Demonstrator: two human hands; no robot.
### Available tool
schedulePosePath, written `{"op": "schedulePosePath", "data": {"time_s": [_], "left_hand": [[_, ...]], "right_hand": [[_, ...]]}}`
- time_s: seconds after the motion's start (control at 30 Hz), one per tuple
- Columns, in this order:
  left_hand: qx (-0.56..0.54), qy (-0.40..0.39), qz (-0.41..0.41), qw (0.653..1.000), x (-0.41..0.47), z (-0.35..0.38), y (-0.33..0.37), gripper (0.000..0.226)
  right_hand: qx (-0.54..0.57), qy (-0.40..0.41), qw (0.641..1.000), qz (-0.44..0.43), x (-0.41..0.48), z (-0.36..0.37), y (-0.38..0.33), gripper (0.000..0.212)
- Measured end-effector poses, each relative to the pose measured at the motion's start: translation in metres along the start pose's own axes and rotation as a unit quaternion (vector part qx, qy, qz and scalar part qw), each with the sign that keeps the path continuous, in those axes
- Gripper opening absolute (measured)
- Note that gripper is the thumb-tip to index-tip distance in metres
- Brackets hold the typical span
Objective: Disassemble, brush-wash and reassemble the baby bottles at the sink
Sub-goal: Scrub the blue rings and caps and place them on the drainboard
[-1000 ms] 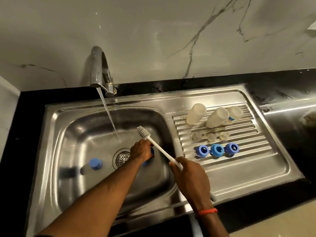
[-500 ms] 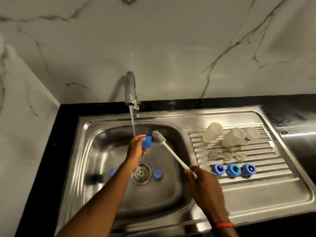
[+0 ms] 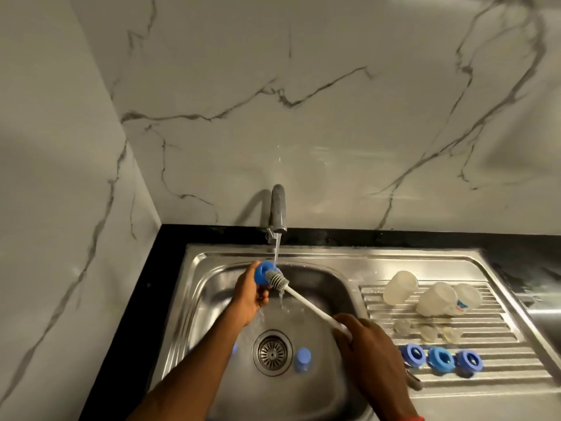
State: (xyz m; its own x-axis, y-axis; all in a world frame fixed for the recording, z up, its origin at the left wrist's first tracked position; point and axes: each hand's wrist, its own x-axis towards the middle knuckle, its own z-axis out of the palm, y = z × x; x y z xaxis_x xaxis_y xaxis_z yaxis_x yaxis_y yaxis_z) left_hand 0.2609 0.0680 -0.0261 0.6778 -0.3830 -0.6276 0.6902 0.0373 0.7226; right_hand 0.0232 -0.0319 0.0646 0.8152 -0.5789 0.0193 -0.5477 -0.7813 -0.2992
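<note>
My left hand (image 3: pixel 249 291) holds a blue bottle cap (image 3: pixel 263 270) under the running tap (image 3: pixel 277 212). My right hand (image 3: pixel 368 349) grips the white handle of a bottle brush (image 3: pixel 306 300); its grey bristle head touches the cap's opening. Another blue cap (image 3: pixel 302 359) lies in the steel sink (image 3: pixel 324 288) right of the drain (image 3: pixel 272 351), and a further blue piece (image 3: pixel 234 348) peeks out beside my left forearm. On the drainboard (image 3: pixel 498 372) lie three clear bottles (image 3: pixel 399 287), three clear teats (image 3: pixel 426 331) and three blue collar rings (image 3: pixel 440 358).
Water streams from the tap into the basin. A black counter (image 3: pixel 145 299) borders the sink on the left and back. Marble walls rise behind and to the left. The steel drainboard rim runs along the right.
My left hand lifted a blue cap from the basin floor up under the water stream. The brush head moved against the cap. The camera tilted upward.
</note>
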Motion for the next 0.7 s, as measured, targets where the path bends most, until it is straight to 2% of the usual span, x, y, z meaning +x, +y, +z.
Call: {"op": "schedulePosePath", "data": {"time_s": [0.07, 0.13, 0.3, 0.37, 0.43, 0.47, 0.53, 0.57, 0.63, 0.7], "left_hand": [[0.078, 0.002, 0.025, 0.997, 0.001, -0.001, 0.000, 0.046], [0.139, -0.001, 0.053, 0.989, -0.001, -0.001, 0.001, 0.047], [0.200, -0.012, 0.090, 0.976, -0.012, -0.009, -0.001, 0.032], [0.205, -0.013, 0.094, 0.974, -0.016, -0.015, -0.003, 0.029], [0.186, 0.013, 0.107, 0.977, -0.021, -0.020, -0.003, 0.028], [0.172, 0.024, 0.118, 0.978, -0.022, -0.022, -0.001, 0.029], [0.150, 0.036, 0.134, 0.979, -0.027, -0.027, 0.002, 0.029], [0.144, 0.042, 0.135, 0.979, -0.029, -0.030, 0.004, 0.029], [0.143, 0.060, 0.133, 0.979, -0.034, -0.035, 0.005, 0.030], [0.153, 0.081, 0.138, 0.975, -0.040, -0.039, 0.006, 0.033]], "right_hand": [[-0.052, 0.016, 0.998, -0.029, 0.005, 0.003, 0.001, 0.039], [-0.099, 0.073, 0.990, -0.067, 0.008, 0.005, -0.002, 0.042], [-0.160, 0.160, 0.965, -0.136, 0.013, -0.001, -0.004, 0.043], [-0.133, 0.149, 0.971, -0.132, 0.013, -0.001, -0.005, 0.033], [-0.090, 0.109, 0.982, -0.129, 0.012, 0.006, -0.005, 0.013], [-0.053, 0.076, 0.988, -0.126, 0.013, 0.011, -0.003, 0.015], [-0.005, -0.032, 0.991, -0.130, 0.010, 0.026, -0.001, 0.041], [0.003, -0.056, 0.988, -0.143, 0.008, 0.029, -0.001, 0.050], [0.027, -0.068, 0.983, -0.171, 0.006, 0.025, -0.003, 0.053], [0.009, -0.002, 0.980, -0.197, 0.007, 0.019, -0.002, 0.037]]}}
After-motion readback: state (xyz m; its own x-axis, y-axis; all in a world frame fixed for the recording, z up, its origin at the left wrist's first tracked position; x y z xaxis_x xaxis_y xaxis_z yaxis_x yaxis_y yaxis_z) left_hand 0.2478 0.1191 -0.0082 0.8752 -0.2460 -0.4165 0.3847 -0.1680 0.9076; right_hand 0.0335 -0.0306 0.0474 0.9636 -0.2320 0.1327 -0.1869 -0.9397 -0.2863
